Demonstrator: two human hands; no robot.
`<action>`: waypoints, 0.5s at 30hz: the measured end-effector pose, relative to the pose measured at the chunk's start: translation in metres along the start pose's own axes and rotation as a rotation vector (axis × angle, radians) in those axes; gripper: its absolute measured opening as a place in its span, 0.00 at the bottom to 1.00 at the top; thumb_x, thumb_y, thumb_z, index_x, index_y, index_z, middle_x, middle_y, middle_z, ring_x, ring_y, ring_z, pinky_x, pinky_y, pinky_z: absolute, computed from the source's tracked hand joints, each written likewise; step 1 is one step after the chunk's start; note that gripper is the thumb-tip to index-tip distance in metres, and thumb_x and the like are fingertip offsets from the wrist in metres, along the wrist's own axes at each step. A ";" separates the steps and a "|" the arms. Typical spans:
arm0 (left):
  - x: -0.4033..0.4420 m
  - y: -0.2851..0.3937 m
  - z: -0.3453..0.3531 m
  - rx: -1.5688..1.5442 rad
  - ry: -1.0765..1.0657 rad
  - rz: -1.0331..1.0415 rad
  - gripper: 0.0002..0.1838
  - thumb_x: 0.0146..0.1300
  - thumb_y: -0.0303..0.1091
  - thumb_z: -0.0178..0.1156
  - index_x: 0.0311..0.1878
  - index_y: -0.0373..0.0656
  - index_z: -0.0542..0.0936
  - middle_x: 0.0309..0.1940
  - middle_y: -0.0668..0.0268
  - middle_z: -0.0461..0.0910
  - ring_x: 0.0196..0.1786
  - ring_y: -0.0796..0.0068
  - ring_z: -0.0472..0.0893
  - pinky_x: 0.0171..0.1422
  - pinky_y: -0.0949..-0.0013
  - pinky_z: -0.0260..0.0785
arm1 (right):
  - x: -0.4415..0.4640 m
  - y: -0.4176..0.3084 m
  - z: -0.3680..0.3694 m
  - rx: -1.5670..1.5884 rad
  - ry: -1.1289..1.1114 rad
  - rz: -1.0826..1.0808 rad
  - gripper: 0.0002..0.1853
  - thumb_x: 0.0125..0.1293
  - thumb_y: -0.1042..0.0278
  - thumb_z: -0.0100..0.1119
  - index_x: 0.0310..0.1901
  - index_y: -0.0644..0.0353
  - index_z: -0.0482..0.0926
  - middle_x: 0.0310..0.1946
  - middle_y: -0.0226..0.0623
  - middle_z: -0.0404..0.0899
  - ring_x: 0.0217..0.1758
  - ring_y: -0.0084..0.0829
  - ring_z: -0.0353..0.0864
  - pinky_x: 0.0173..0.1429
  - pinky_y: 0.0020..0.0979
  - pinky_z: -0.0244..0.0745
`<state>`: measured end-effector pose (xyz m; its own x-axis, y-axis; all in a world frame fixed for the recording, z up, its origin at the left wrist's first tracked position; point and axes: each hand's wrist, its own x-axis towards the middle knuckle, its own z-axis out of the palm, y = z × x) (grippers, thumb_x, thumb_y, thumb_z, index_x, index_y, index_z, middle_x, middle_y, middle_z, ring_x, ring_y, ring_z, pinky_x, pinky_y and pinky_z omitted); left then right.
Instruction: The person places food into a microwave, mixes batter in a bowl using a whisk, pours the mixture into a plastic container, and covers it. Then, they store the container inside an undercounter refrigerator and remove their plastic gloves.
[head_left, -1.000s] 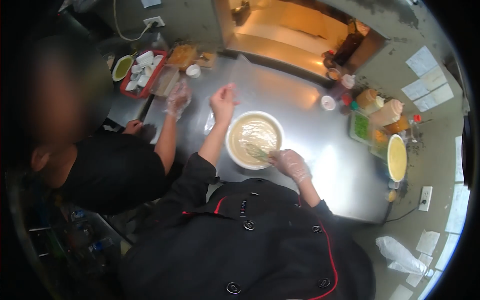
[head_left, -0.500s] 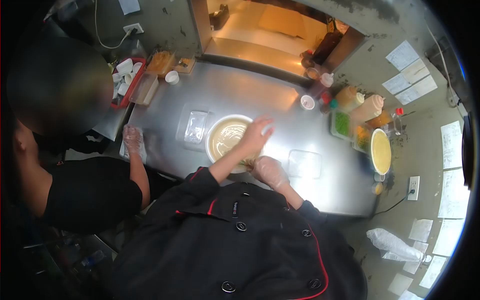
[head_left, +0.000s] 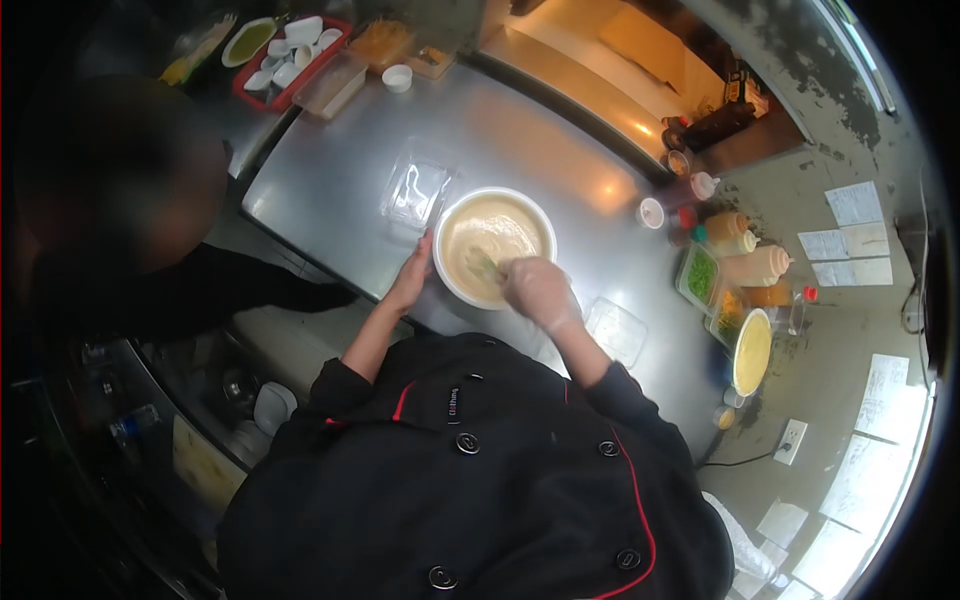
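Observation:
A white round bowl (head_left: 548, 222) of pale, creamy batter-like mix (head_left: 490, 235) stands on the steel table close in front of me. My left hand (head_left: 410, 275), bare, lies against the bowl's left side with its fingers stretched out. My right hand (head_left: 540, 292), in a clear plastic glove, is closed over the bowl's near right rim. It grips a thin, greenish utensil (head_left: 487, 266) whose lower end is in the mix; its kind I cannot make out. A clear plastic container (head_left: 418, 193) sits beyond my left hand, and a clear flat lid or tray (head_left: 616, 332) lies right of my right hand.
Squeeze bottles (head_left: 755, 267), a tub of chopped greens (head_left: 700, 277) and a white tub of yellow contents (head_left: 752, 352) line the right edge. At the back left are a red bin of white cups (head_left: 290, 62) and a small white cup (head_left: 397, 78). A co-worker (head_left: 200, 290) stands on the left.
My left hand has moved from above the bowl to its left side. My right hand has come up over the rim with the utensil. The view has turned, and the co-worker's gloved hand no longer shows.

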<state>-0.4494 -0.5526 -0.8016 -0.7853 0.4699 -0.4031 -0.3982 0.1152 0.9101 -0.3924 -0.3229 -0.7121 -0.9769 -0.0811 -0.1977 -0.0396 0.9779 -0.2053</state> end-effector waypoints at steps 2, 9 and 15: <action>0.003 -0.007 0.004 -0.007 -0.031 0.050 0.47 0.70 0.71 0.26 0.79 0.44 0.39 0.81 0.60 0.35 0.82 0.65 0.37 0.81 0.57 0.37 | 0.022 0.030 0.040 0.025 0.133 0.027 0.10 0.60 0.66 0.55 0.30 0.60 0.84 0.28 0.48 0.84 0.33 0.44 0.85 0.39 0.43 0.81; 0.026 -0.021 -0.001 -0.159 -0.022 0.123 0.48 0.71 0.70 0.26 0.78 0.37 0.39 0.80 0.55 0.36 0.81 0.64 0.36 0.82 0.63 0.28 | 0.000 -0.009 -0.022 -0.002 -0.218 0.029 0.11 0.63 0.65 0.52 0.34 0.57 0.85 0.31 0.49 0.84 0.38 0.49 0.84 0.45 0.43 0.80; 0.022 -0.013 0.005 -0.113 0.062 0.134 0.46 0.72 0.69 0.27 0.78 0.38 0.43 0.79 0.57 0.43 0.81 0.63 0.43 0.81 0.60 0.37 | 0.017 0.033 0.002 0.060 0.002 0.110 0.11 0.64 0.61 0.53 0.38 0.53 0.85 0.33 0.48 0.84 0.39 0.48 0.84 0.47 0.45 0.79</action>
<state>-0.4592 -0.5396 -0.8221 -0.8614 0.4189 -0.2872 -0.3357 -0.0451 0.9409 -0.4096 -0.2924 -0.7241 -0.9752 0.0265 -0.2198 0.0802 0.9677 -0.2391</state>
